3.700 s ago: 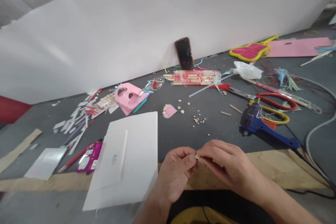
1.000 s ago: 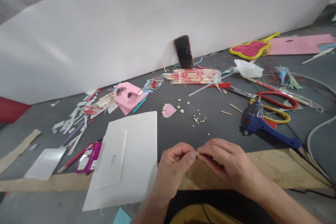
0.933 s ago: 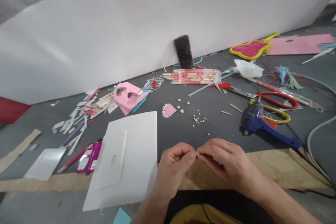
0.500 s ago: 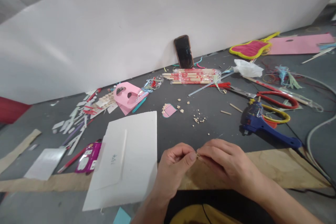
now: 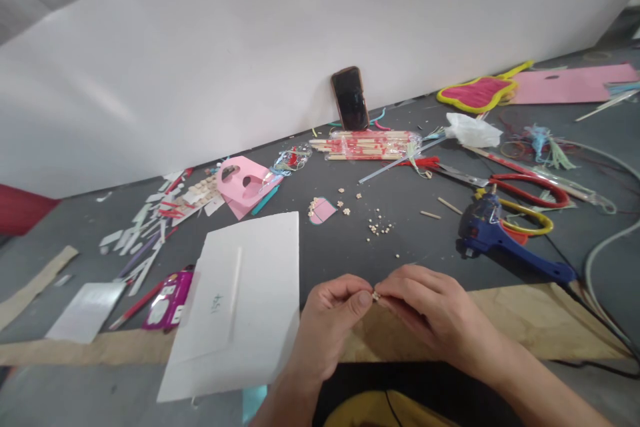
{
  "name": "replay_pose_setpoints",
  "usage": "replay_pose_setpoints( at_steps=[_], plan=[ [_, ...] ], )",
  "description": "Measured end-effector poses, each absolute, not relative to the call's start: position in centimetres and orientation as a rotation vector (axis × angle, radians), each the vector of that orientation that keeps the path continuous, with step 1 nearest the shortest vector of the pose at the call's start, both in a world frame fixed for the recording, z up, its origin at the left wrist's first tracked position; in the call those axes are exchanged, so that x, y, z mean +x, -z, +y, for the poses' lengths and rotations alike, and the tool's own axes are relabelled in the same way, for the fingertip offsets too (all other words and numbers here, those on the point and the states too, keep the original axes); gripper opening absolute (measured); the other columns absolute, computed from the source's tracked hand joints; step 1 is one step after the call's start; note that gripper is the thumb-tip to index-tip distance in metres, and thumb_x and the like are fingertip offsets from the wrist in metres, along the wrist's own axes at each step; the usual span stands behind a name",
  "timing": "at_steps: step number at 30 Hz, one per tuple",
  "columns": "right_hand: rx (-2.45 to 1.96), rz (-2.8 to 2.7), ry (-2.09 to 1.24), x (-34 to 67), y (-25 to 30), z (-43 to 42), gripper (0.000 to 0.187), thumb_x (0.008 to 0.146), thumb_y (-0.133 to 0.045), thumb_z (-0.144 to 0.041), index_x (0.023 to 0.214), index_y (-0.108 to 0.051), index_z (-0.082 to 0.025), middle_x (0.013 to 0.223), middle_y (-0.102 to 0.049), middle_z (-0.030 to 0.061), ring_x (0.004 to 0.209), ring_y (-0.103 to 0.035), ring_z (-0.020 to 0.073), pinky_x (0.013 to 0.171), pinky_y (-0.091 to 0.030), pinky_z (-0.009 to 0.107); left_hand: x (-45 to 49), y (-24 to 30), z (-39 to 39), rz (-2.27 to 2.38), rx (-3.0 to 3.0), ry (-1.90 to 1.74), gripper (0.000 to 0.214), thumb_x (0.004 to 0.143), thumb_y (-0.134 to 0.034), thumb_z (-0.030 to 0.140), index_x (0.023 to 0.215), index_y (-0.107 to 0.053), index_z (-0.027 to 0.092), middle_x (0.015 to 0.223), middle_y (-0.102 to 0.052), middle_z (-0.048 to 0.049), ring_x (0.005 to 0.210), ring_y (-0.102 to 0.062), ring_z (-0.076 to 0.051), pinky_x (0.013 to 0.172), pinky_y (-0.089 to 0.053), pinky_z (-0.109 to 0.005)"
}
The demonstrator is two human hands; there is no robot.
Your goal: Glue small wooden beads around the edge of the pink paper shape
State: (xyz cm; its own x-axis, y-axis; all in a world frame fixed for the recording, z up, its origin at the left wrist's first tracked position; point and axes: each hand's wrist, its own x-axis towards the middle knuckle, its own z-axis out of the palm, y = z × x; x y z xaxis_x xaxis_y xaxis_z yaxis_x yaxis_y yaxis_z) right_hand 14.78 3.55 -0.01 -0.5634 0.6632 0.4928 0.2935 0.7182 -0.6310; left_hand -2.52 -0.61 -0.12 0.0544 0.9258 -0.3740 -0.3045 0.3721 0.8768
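Note:
My left hand (image 5: 333,323) and my right hand (image 5: 433,310) meet near the table's front edge, fingertips pinched together on a tiny pale bead-like piece (image 5: 375,295). Both hands are closed in a pinch above a strip of brown paper (image 5: 520,323). A scatter of small pale beads (image 5: 379,227) lies on the grey table just beyond the hands. A little pink card with beads along its edge (image 5: 323,210) sits to their left.
A white sheet (image 5: 250,293) lies left of my hands. A blue glue gun (image 5: 500,237) and red and yellow scissors (image 5: 530,197) lie at the right with cables. A phone (image 5: 350,99) leans on the white wall. A pack of sticks (image 5: 370,145), pink paper cutouts (image 5: 245,183) and scraps lie further back.
My hands have barely moved, still pinching the small piece. The view has shifted slightly.

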Motion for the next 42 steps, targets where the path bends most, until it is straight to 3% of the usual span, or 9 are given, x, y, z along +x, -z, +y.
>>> replay_pose_setpoints(
  at_steps=[38,42],
  plan=[
    [-0.743,-2.096,-0.785,14.51,-0.45,3.18,0.010,0.091,-0.052,-0.017,0.093,-0.061,-0.019,0.079,-0.066,0.0022,0.070,-0.061,0.0103,0.064,-0.048,0.019,-1.96,0.37,-0.86,1.056,0.682,-1.129,0.023,0.073,-0.074,0.033,0.062,-0.067,0.014,0.066,-0.050,0.0007,0.066,-0.042,-0.010,0.064,-0.034,-0.024],
    [-0.772,-2.102,-0.758,14.71,0.06,3.53,0.011,0.092,-0.050,-0.017,0.095,-0.061,-0.019,0.080,-0.066,0.0018,0.071,-0.061,0.0101,0.065,-0.048,0.019,-2.58,0.85,-0.91,1.142,0.664,-1.128,0.023,0.076,-0.071,0.039,0.079,-0.072,0.016,0.068,-0.054,0.0002,0.067,-0.045,-0.011,0.068,-0.035,-0.025]
  ],
)
